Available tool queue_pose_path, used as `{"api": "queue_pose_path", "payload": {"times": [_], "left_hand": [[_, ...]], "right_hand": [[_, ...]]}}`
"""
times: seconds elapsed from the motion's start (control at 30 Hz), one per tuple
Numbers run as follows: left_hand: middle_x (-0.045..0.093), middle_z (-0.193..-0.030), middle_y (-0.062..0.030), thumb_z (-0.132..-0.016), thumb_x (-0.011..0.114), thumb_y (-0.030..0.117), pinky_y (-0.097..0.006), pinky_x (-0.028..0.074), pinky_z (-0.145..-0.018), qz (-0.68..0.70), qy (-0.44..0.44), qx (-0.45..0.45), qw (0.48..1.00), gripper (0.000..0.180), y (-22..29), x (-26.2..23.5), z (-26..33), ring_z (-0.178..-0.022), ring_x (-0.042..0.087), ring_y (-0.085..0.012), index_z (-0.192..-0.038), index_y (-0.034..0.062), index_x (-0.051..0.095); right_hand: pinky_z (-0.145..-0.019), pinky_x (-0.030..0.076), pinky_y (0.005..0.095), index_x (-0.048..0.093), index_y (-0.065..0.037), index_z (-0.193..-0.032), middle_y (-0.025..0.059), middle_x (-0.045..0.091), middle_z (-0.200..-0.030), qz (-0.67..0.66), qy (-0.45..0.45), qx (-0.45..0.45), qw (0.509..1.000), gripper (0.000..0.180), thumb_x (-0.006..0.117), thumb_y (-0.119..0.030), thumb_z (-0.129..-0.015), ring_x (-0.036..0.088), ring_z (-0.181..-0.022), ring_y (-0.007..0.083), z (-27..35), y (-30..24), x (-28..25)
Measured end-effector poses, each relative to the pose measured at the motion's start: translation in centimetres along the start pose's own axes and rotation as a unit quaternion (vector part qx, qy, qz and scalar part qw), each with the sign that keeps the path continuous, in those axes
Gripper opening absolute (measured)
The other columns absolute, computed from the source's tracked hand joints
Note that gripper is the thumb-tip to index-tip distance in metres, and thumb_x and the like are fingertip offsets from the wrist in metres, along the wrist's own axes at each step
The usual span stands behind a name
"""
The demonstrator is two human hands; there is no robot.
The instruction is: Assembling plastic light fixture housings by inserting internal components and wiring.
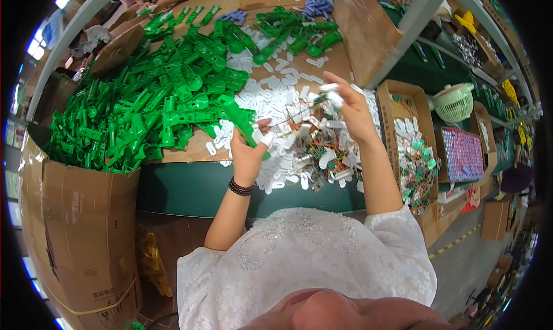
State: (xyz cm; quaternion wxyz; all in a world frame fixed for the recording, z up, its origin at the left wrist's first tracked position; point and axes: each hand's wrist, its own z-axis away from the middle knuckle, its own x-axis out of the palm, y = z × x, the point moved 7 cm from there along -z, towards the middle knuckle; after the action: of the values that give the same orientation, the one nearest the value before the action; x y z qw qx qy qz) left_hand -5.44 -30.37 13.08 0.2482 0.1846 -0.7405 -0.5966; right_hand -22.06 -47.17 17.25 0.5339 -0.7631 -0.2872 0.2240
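My left hand (247, 155), below a dark beaded bracelet, is closed round a long green plastic shell (235, 112). A white piece shows by its fingertips. Raised higher on the right, my right hand (352, 112) pinches a small white plastic part (329, 88). Thin dark wires (288, 118) run between the two hands. Beneath them lies a heap of flat white plastic pieces (275, 170). Tangled with those pieces, below my right hand, are coloured wires with small parts (328, 151).
A large pile of green shells (173, 93) covers the left of the table, beside a tall cardboard box (86, 232). Lilac parts (318, 4) lie at the back. On the right stand a cardboard tray of wired parts (416, 163), a pale green basket (453, 102) and a metal post (412, 30).
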Motion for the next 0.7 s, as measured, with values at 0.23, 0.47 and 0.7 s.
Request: {"api": "queue_pose_path", "payload": {"times": [0.23,0.47,0.7], "left_hand": [[0.059,-0.103,-0.0154,-0.068,0.055,-0.006,-0.030,0.045,-0.083,0.045,0.036,-0.001,0.998,0.037,0.8,-1.2,1.5,-0.092,0.058,-0.0193,-0.104,-0.0040,0.045],[0.062,-0.095,-0.0132,-0.070,0.066,0.006,-0.028,0.049,-0.072,0.077,-0.039,-0.023,0.996,0.031,5.5,0.8,4.0,-0.082,0.061,-0.0173,-0.098,-0.0046,0.057],[0.062,-0.075,-0.0038,-0.068,0.068,0.000,-0.023,0.047,-0.060,-0.026,0.002,-0.018,0.999,0.018,3.7,-0.1,3.9,-0.066,0.058,-0.0090,-0.082,0.0000,0.056]], "right_hand": [[-0.084,0.047,0.0428,0.048,-0.008,-0.111,0.0082,0.055,-0.085,-0.433,-0.019,-0.020,0.901,0.021,0.041,-0.018,-0.093,0.058,-0.080,0.0212,1.0,-5.9,1.7],[-0.067,0.041,0.0263,0.052,0.001,-0.109,0.0092,0.050,-0.086,0.067,-0.188,-0.024,0.980,0.034,0.042,0.004,-0.076,0.052,-0.074,0.0164,4.9,-5.8,9.1],[-0.073,0.046,0.0230,0.053,0.001,-0.092,0.0040,0.057,-0.091,-0.187,-0.087,0.074,0.976,0.010,0.056,0.001,-0.082,0.055,-0.085,0.0086,4.9,-1.8,9.9]]}}
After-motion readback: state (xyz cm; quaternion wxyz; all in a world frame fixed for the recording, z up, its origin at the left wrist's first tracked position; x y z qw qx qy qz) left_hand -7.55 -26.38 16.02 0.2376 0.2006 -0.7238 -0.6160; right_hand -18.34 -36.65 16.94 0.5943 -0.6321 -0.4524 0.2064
